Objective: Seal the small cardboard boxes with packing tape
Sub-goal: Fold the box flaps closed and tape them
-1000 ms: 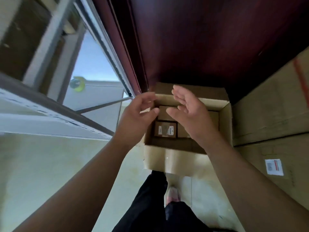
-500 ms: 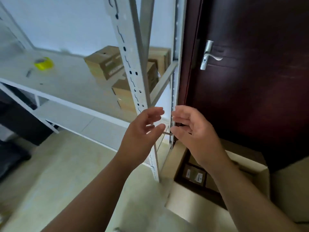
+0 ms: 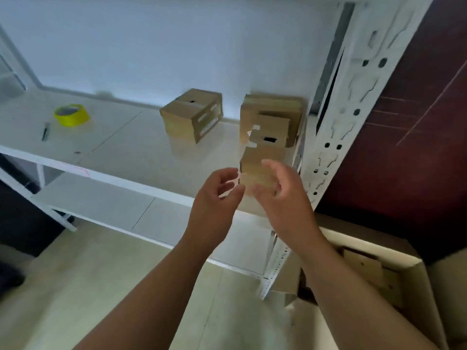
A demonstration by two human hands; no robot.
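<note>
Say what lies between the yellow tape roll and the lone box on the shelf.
Nothing: in the head view, the shelf between the tape roll and the box is bare, crossed only by a panel seam.

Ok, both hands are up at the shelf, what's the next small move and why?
Probably close both hands on the nearest small box: the left hand and right hand hover right beside it, seemingly empty. The yellow tape roll lies far left on the shelf, so taping comes after.
</note>
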